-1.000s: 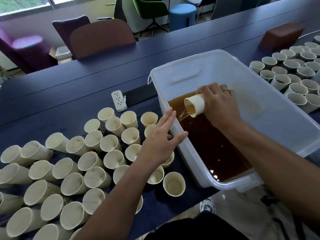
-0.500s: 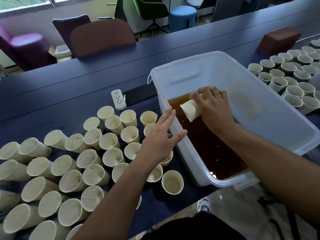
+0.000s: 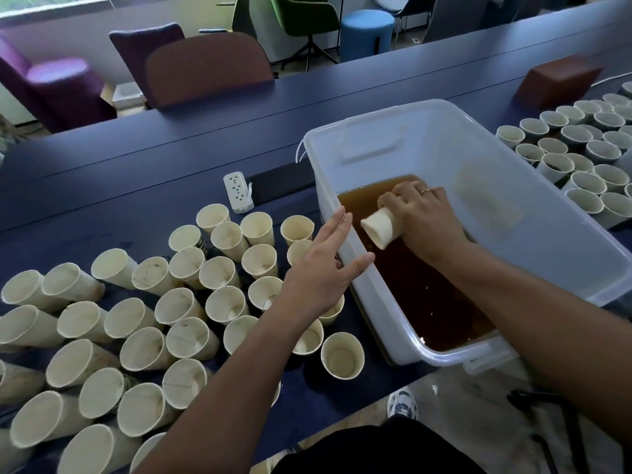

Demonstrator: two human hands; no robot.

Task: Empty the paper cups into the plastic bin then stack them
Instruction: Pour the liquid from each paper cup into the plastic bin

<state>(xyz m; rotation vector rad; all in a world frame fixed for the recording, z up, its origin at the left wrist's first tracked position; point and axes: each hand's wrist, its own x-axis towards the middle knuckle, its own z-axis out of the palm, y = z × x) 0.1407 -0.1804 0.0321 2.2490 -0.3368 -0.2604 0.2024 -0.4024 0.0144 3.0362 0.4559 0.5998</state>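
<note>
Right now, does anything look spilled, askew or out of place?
No spill shows on the table. The plastic bin overhangs the near table edge. The right hand holds a paper cup tipped over the brown liquid.

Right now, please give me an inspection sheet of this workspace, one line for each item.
Surface: dark blue table, partly bare.
Job's things: plastic bin holding brown liquid; tipped paper cup above it; empty cups to the left; more cups to the right.
Clutter: brown block.
Hands: right hand grips the tipped cup; left hand open by the bin's edge.
Cables: white power strip; thin white cord.
Surroundings: chairs, blue stool.
</note>
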